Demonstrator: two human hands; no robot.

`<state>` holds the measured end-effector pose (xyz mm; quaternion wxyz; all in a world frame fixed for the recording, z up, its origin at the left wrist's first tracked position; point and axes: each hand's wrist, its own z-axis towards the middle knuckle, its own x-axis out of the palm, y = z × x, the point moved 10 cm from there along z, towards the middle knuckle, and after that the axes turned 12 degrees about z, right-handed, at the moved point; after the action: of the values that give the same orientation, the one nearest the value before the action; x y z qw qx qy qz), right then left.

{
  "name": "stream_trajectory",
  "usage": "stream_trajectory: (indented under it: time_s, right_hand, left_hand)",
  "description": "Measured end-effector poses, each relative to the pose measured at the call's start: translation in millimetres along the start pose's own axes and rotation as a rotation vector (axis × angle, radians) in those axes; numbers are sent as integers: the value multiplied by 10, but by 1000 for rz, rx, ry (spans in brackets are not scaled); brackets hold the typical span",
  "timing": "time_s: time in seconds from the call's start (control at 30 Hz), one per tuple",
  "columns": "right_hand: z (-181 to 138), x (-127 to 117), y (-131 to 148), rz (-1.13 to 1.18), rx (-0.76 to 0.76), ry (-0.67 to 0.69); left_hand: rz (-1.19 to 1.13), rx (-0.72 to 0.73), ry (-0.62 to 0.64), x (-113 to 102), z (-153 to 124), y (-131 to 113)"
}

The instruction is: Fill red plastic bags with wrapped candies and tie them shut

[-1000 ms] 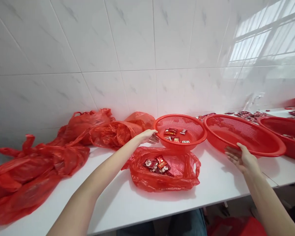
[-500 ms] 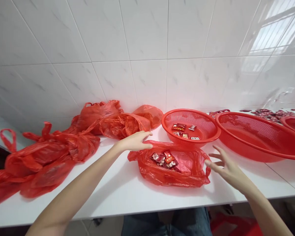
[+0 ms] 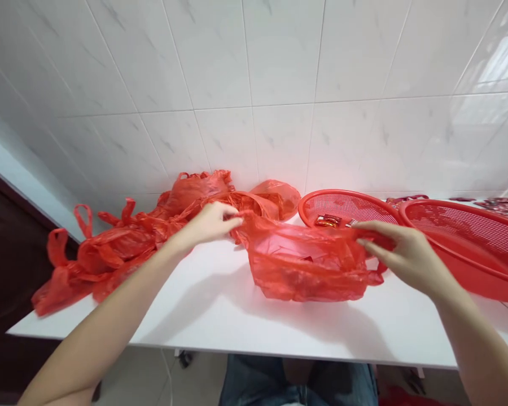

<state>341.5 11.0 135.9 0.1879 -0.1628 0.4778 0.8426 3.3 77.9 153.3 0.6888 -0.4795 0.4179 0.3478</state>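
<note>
A thin red plastic bag [image 3: 307, 276] is stretched between my two hands above the white table. My left hand [image 3: 215, 221] pinches its upper left corner. At the other side, my right hand [image 3: 400, 248] grips the upper right edge, fingers closed over the plastic. The front wall of the bag hides most of what lies inside. Just behind it stands a round red mesh basket [image 3: 351, 197] with a few small wrapped candies [image 3: 329, 221] in it.
Several tied red plastic bags [image 3: 122, 248] are heaped along the left and back of the white table [image 3: 203, 316]. A larger red basket [image 3: 469, 225] stands at the right, with small dark red packets [image 3: 506, 207] beyond it. A tiled wall [image 3: 279, 141] closes off the back.
Both hands have closed on the bag's edges and lifted them, pulling the bag taut. The candies inside it have gone out of sight. The view has shifted left.
</note>
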Motion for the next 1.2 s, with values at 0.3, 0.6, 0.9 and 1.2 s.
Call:
stream_trajectory:
  time_s: [0.3,0.6,0.9,1.2]
  right_hand:
    - [491,-334,453,107,50,-88]
    - [949,-252,861,590,-2,-97]
    - [989,454,1539,563,-201,125]
    - [829,317,1629,433,-463,-37]
  left_hand:
    - [-387,-82,-438,-1116,-123,-273]
    - [-700,33,-416,-1175,-131,-576]
    - [-683,292,-78,-633,-1,-1274]
    - [-759,354,-318,-535,101,-1413]
